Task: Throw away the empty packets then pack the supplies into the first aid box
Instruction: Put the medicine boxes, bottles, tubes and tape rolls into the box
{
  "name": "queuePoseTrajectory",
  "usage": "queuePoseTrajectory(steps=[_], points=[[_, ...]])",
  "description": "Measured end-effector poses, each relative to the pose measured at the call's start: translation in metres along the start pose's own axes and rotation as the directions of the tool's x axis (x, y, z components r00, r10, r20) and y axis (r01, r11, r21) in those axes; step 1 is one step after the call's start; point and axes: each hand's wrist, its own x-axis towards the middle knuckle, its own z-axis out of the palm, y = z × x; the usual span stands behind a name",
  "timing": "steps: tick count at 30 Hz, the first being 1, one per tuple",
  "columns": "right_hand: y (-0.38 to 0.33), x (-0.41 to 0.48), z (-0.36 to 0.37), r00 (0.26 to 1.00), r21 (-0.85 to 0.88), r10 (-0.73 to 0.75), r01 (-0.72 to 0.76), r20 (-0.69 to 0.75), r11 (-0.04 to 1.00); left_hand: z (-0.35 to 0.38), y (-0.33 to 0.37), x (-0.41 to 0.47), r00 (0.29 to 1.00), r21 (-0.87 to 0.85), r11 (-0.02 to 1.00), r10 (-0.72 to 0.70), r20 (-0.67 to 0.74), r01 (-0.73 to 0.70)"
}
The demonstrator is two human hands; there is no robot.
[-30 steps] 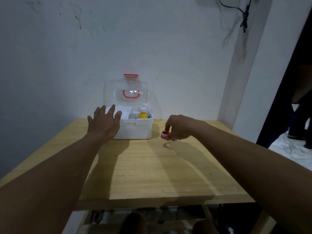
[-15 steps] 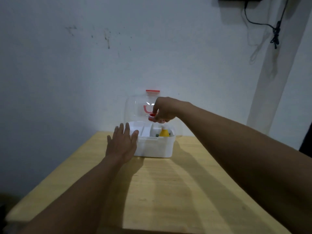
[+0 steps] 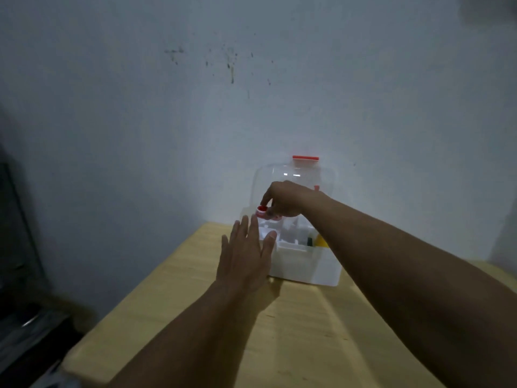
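right hand (image 3: 285, 200): fingers clamped on red-capped item (image 3: 263, 210) | left hand (image 3: 246, 256): fingers apart against first aid box (image 3: 307, 264)

The first aid box (image 3: 305, 264) stands on the tabletop (image 3: 293, 331) at its far edge, just before the wall (image 3: 167, 121), its lid (image 3: 296, 175) upright behind it. The left hand (image 3: 246, 259) lies flat against the box's left front corner. The right hand (image 3: 285, 200) hangs above the box's left compartments, pinching a small tub (image 3: 262, 210). A bottle (image 3: 320, 241) stands in the right compartment.

Two hands (image 3: 246, 259), one first aid box (image 3: 305, 264), one red-capped container (image 3: 263, 212), one yellow bottle (image 3: 320, 241), one table (image 3: 293, 331).
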Motion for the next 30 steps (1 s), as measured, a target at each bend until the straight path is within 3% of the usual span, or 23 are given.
queuePoseTrajectory(steps=[11,22,30], points=[[0.008,0.019,0.024,0.998,-0.114,0.053,-0.050,0.024,0.992,0.011,-0.003,0.001,0.998,-0.107,0.994,-0.009,-0.067,0.002],[0.002,0.022,0.026,0.999,-0.158,0.052,-0.054,-0.012,0.986,0.010,-0.006,0.003,0.999,-0.089,0.996,-0.010,-0.044,0.006],[0.005,0.017,0.020,0.997,-0.098,0.068,-0.071,-0.028,0.993,0.010,-0.008,0.005,1.000,-0.036,0.999,-0.011,-0.030,0.010]])
